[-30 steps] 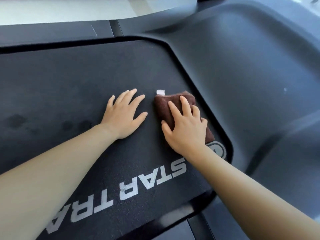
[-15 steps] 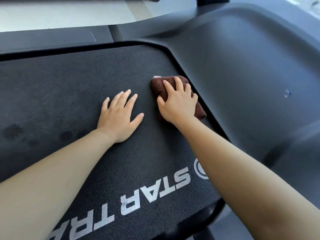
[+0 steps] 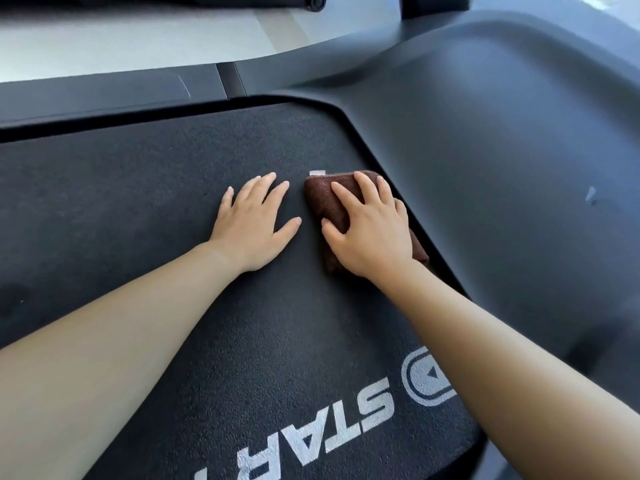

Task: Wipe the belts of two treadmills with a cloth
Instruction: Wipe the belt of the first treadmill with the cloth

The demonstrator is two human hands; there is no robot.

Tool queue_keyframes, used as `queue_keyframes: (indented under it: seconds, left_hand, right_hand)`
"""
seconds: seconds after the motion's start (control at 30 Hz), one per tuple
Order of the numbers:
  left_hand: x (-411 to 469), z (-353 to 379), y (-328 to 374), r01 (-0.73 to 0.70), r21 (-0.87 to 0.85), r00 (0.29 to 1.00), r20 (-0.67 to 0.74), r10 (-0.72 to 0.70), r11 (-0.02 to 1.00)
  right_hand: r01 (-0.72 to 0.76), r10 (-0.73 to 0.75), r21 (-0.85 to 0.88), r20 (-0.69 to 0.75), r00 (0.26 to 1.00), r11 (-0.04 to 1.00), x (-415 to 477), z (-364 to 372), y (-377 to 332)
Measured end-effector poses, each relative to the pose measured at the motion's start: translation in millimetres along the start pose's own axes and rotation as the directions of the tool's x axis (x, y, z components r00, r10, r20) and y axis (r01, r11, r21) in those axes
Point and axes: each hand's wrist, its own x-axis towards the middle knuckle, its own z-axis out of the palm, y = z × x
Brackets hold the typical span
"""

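Two bare hands lie on the belt (image 3: 138, 209), both palm down. Our left hand (image 3: 251, 223) is flat on bare belt, fingers straight and slightly spread, holding nothing. Our right hand (image 3: 370, 233) is just beside it, pressing flat on the cloth (image 3: 322, 199). Its fingers are straight and fanned, with the thumb along the cloth's left edge, and we see no curl round the cloth. The two thumbs are near each other, not touching.

The cloth is brown and folded into a thick pad. It lies on the belt near the belt's far right corner. Its right side is just beside the hood (image 3: 502, 150) rim; we cannot tell whether they touch. Most of the cloth is under our palm, and only its far end and a near right corner stick out. One small white tag (image 3: 317, 173) pokes from the cloth's far edge.

The belt is dark and grainy. White lettering STAR (image 3: 346, 420) sits near us, with a rounded emblem (image 3: 427, 375) beside it, partly hidden by our right forearm. We note faint darker blotches (image 3: 14, 299) at the belt's left.

The hood is smooth dark grey plastic, curves round the belt's far right corner, and has a small pale scuff (image 3: 590, 194). A dark rail (image 3: 104, 95) runs along the belt's far side, with pale floor (image 3: 138, 39) beyond.
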Motion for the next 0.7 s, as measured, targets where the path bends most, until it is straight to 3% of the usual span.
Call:
queue_keyframes:
  seconds: [0.13, 0.5, 0.7]
  left_hand:
    - [23, -6, -26, 0.103, -0.01, 0.994, -0.026, -0.103, 0.995]
    - [34, -1, -39, 0.076, -0.005, 0.991, -0.109, -0.076, 0.997]
    - [34, -2, -37, 0.079, -0.032, 0.99, -0.118, -0.082, 0.996]
  right_hand:
    - [0.005, -0.005, 0.009, -0.003, 1.0, 1.0, 41, 4, -1]
    - [0.04, -0.039, 0.036, -0.046, 0.998, 0.999, 164, 30, -28]
    - [0.028, -0.027, 0.025, -0.026, 0.999, 0.999, 157, 30, -25]
